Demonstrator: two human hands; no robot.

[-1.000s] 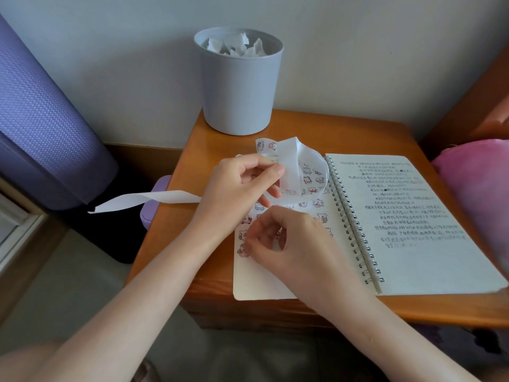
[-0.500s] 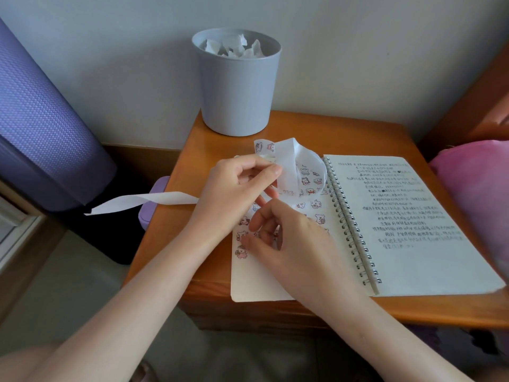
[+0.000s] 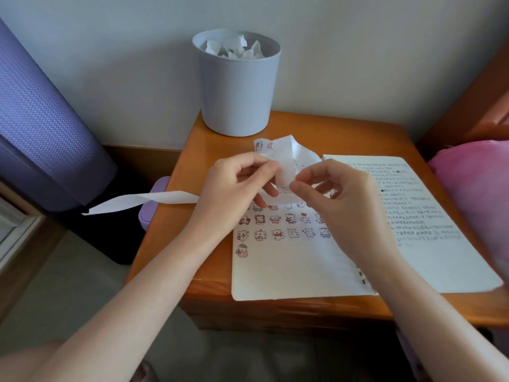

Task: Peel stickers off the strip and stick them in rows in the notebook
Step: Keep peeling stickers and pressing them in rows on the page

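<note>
- Wooden tabletop (image 3: 344, 133) by a pale wall, grey bin (image 3: 237, 89) at its back edge.
- Left hand (image 3: 234, 186) clamps the sticker strip (image 3: 286, 158) between thumb and fingers, above the notebook (image 3: 289, 271).
- Right hand (image 3: 344, 197) pinches the strip's lower edge with thumb and forefinger.
- Notebook lies open at the front edge, with stickers (image 3: 278, 234) in rows on its left page.

The right hand (image 3: 338, 199) hides most of the notebook (image 3: 289, 268)'s spiral binding (image 3: 361, 277) and the right ends of the sticker rows (image 3: 278, 234). Its fingertips pinch at the strip (image 3: 286, 164)'s edge, any sticker there too small to make out. The left hand (image 3: 234, 188) covers the top row's start. The handwriting (image 3: 413, 216) is illegible. A blurred pink shape (image 3: 473, 194) runs off right.
</note>
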